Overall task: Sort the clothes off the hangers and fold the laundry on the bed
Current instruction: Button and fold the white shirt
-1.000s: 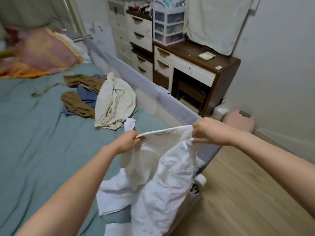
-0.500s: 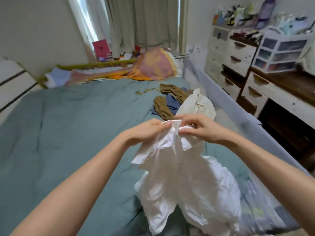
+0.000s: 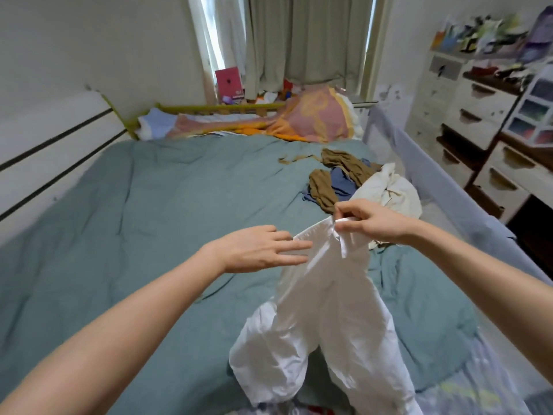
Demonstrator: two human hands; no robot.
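We see the right hand (image 3: pixel 372 224) pinching the top edge of a white garment (image 3: pixel 320 319) between thumb and curled fingers, holding it up over the near right part of the bed (image 3: pixel 125 223). The cloth hangs down from that pinch in two long crumpled lobes (whether they are legs or sleeves we cannot tell), and its lower end reaches the bed's near edge. The left hand (image 3: pixel 257 250) is spread flat, fingers straight and slightly apart, with the fingertips (image 3: pixel 302 245) just at the garment's left upper hem; we cannot tell whether they actually touch it.

The bed is covered by a teal quilt, rumpled in broad folds. Toward its right edge, beyond the right hand, lies a heap of laundry: a cream garment (image 3: pixel 389 193) nearest the hand, olive-brown pieces (image 3: pixel 323 190) to its left and behind it, and a blue piece (image 3: pixel 342 184) showing between them. These lie loose and unfolded, touching one another.

At the far end of the bed sits a pink and orange blanket (image 3: pixel 311 118), bunched against the curtains (image 3: pixel 302 40). A grey fabric rail (image 3: pixel 434 187) runs along the bed's right edge, and past it stand white drawers (image 3: pixel 466 115) with clutter on top.
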